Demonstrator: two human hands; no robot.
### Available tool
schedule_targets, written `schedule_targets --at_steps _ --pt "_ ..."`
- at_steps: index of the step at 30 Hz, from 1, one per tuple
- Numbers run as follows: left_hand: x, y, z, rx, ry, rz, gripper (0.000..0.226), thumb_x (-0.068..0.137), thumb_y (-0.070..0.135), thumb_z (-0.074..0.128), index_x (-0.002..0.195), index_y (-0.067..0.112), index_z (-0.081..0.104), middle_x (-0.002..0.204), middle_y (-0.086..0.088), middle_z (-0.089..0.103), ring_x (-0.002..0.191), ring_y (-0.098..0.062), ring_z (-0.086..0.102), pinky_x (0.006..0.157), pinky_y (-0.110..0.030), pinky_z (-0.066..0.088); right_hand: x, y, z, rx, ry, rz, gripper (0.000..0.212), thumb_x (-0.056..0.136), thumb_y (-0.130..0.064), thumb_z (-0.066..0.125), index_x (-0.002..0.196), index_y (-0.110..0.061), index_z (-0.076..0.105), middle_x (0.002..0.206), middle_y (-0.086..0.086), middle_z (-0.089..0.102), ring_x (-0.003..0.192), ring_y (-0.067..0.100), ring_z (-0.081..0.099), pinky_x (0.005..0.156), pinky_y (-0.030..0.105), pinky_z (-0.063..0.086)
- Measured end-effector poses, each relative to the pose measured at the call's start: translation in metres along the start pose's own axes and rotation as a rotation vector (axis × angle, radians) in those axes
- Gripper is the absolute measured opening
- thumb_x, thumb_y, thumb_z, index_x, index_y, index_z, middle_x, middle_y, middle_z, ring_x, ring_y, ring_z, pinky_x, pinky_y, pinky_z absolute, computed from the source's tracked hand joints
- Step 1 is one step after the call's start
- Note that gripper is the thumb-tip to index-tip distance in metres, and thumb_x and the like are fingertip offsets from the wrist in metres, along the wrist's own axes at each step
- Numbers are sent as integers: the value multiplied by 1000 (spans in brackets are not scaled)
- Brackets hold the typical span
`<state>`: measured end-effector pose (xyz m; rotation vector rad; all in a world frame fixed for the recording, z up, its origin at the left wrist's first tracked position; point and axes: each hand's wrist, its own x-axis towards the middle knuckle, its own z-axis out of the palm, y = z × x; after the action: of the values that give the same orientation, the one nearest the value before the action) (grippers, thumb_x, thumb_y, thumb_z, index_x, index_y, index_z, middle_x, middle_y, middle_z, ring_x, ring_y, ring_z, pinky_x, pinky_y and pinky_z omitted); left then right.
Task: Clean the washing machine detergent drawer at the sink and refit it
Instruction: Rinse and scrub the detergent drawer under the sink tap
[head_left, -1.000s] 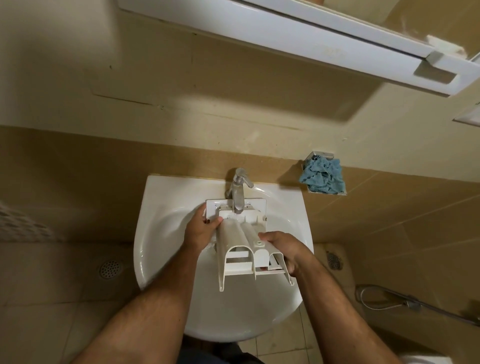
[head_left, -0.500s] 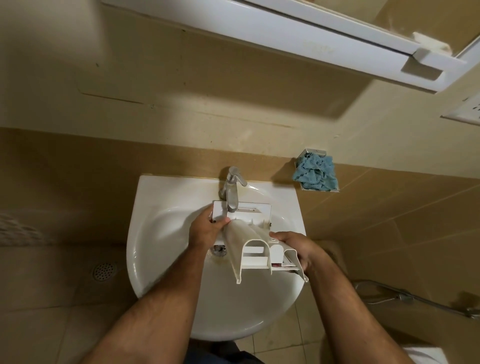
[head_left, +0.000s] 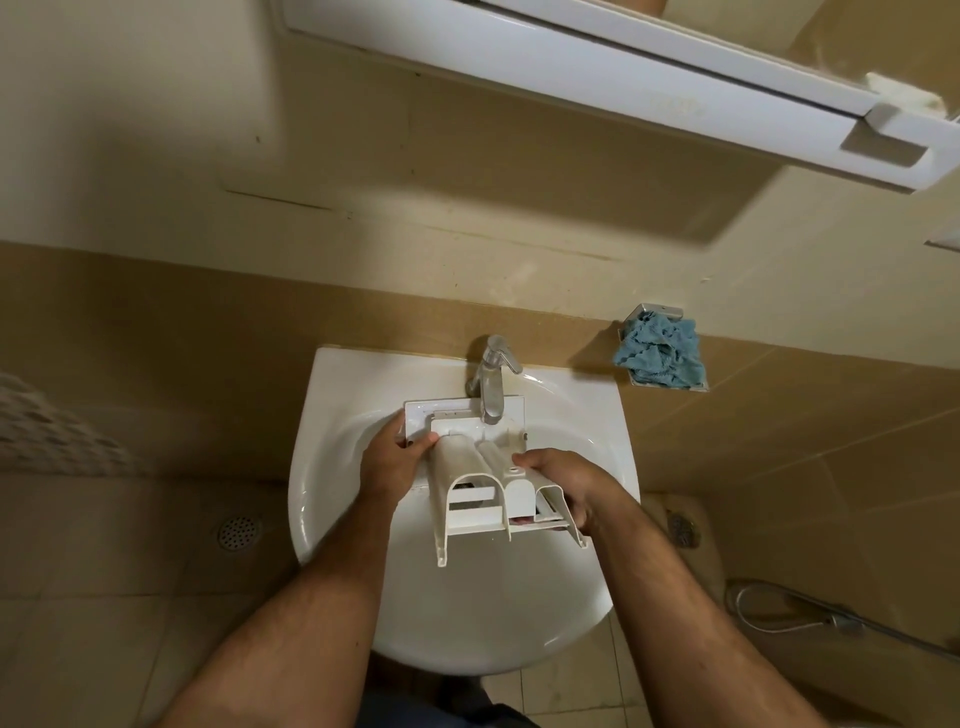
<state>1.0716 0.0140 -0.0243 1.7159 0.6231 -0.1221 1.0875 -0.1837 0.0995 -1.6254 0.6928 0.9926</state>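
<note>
the detergent drawer (head_left: 483, 483) is held over the basin of the white sink (head_left: 332, 499), underside up, its front panel tucked beneath the spout of the chrome tap (head_left: 492, 382) and its open rear end pointing back toward you. your left hand (head_left: 390, 465) grips the drawer's left side near the front panel with curled fingers, and your right hand (head_left: 563, 480) grips its right rail, thumb on top. beyond the sink, a blue cloth (head_left: 661, 353) sits in a wall-mounted holder to the right, and a floor drain (head_left: 239, 531) lies to the left.
</note>
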Motion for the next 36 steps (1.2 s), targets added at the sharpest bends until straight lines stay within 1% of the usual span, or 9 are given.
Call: schedule_targets --at_steps 4,12,19,22,25,30,32,34,36 --pt "-6 -5 -5 -16 -3 -49 61 88 33 71 143 18 49 133 -7 61 118 -29 59 106 -45 46 -7 2 7 -6 -4 -22 15 98 -17 55 103 -4 62 68 12 67 46 19 64 40 28 52" --pt "-10 -18 -13 -41 -20 -54 57 88 43 67 138 20 53 130 -5 64 114 -28 62 103 -48 49 -8 -1 17 33 -36 -54 18 94 -18 62 107 -5 62 78 16 68 53 24 68 48 37 59" --pt "-12 11 -1 -30 -22 13 43 90 23 68 132 24 59 115 12 63 104 -17 61 95 -31 47 -9 31 -1 251 -19 -108 17 93 -17 59 101 -3 65 76 13 68 62 25 64 55 33 55" --pt "-6 15 10 -28 -98 27 41 87 19 69 128 24 63 112 7 70 103 -18 66 96 -33 50 -15 45 -13 337 -13 -97 19 93 -19 57 100 -4 65 72 11 67 56 22 64 48 27 52" --pt "-1 18 22 -24 -88 27 37 93 7 60 130 9 62 123 -3 66 111 -18 60 102 -28 43 -18 55 -27 411 -12 -62 21 92 -21 57 103 -4 62 66 10 64 47 20 62 39 25 48" --pt "7 11 30 -96 -100 -42 18 95 9 55 92 16 71 102 -6 70 98 -23 63 91 -32 47 -13 63 -43 615 -83 41 13 79 -15 64 88 -7 61 60 7 61 44 19 61 35 25 47" --pt "8 8 31 -171 -111 -101 19 97 15 55 84 23 67 95 -5 67 89 -21 61 79 -31 46 -9 65 -46 691 -117 55 45 49 -10 82 88 -6 60 66 8 59 46 20 61 34 25 48" --pt "5 7 31 -233 -165 -187 12 100 17 52 95 17 64 95 -6 64 80 -20 61 68 -28 45 -6 64 -51 810 -181 90 76 25 -1 89 95 -6 61 80 8 57 51 22 64 37 26 52" --pt "3 5 33 -281 -240 -251 14 101 15 51 111 14 61 97 -8 63 79 -21 63 64 -26 48 -6 59 -54 860 -236 103 76 31 1 87 102 -7 61 85 8 56 53 22 66 40 26 54"
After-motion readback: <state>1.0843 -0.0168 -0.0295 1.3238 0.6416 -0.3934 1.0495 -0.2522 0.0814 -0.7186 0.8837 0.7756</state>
